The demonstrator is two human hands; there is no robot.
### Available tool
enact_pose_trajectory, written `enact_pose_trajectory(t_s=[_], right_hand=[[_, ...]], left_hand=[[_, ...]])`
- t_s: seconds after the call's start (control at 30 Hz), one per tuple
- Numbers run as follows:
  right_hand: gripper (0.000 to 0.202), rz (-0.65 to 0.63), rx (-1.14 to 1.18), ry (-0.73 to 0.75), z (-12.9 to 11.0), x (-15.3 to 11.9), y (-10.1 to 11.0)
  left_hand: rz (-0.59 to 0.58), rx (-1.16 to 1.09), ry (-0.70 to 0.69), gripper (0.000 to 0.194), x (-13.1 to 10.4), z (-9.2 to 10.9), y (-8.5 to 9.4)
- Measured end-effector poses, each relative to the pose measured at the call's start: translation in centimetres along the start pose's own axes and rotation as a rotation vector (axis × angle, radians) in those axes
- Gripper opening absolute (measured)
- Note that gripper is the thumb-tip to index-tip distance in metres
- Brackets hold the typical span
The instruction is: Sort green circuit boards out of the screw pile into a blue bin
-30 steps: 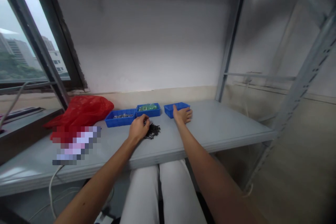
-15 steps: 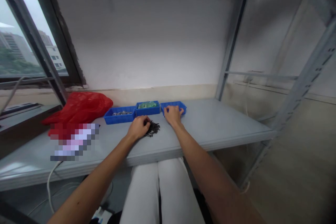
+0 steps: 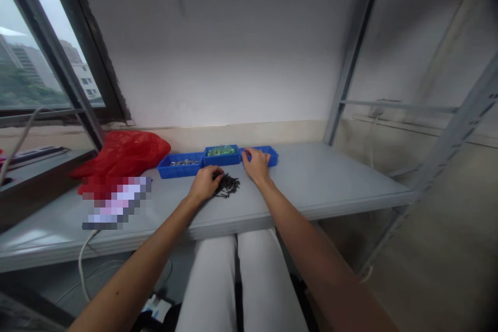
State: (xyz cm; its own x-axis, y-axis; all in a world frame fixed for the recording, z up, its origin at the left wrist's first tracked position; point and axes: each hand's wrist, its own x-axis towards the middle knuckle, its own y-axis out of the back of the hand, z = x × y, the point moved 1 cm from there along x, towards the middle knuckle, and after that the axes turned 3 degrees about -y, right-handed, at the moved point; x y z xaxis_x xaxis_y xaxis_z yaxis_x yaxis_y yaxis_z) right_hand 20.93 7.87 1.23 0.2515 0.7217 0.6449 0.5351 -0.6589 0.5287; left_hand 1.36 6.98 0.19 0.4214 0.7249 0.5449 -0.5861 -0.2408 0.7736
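Note:
A small heap of dark screws (image 3: 229, 184) lies loose on the grey table. At its left side my left hand (image 3: 206, 182) rests with curled fingers closed on some of the screws. My right hand (image 3: 256, 164) is over the left part of the rightmost blue bin (image 3: 274, 158), its fingers bent together. Whatever those fingers may hold is too small to make out. My hand hides much of that bin's inside. Beside it stands a blue bin (image 3: 221, 160) with green packets (image 3: 221, 151). Further left, another blue bin (image 3: 179, 170) holds silvery metal pieces (image 3: 184, 162).
A red plastic bag (image 3: 132, 153) lies on the left of the grey table (image 3: 311, 181), with a blurred-out flat item (image 3: 119, 203) in front. A white cable (image 3: 81, 259) hangs over the front edge. Metal uprights (image 3: 342, 78) frame the table against the wall.
The view has shifted slightly, so the scene sits a little further right and higher. Both hands stay at the same places, with the right fingers slightly differently bent.

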Motion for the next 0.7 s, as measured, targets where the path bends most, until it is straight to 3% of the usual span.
enact_pose_trajectory(t_s=[0.1, 0.23, 0.3, 0.5, 0.7], right_hand=[[0.020, -0.030, 0.157, 0.144, -0.8, -0.7, 0.1], [0.018, -0.407, 0.310, 0.468, -1.7, -2.9, -0.5], [0.019, -0.516, 0.293, 0.538, -1.8, -3.8, -0.8], [0.013, -0.477, 0.197, 0.490, -1.6, -4.2, -1.2], [0.012, -0.447, 0.244, 0.444, -1.7, -4.0, -1.0]], left_hand=[[0.013, -0.005, 0.026, 0.019, -0.5, -0.2, 0.5], [-0.046, 0.018, -0.044, 0.024, -2.1, -0.1, 1.9], [-0.097, 0.028, -0.088, 0.026, -3.0, -0.2, 2.5], [-0.114, 0.051, -0.031, 0.028, -3.4, -0.8, 2.4], [-0.168, 0.051, -0.071, 0.042, -3.0, -0.6, 1.5]])
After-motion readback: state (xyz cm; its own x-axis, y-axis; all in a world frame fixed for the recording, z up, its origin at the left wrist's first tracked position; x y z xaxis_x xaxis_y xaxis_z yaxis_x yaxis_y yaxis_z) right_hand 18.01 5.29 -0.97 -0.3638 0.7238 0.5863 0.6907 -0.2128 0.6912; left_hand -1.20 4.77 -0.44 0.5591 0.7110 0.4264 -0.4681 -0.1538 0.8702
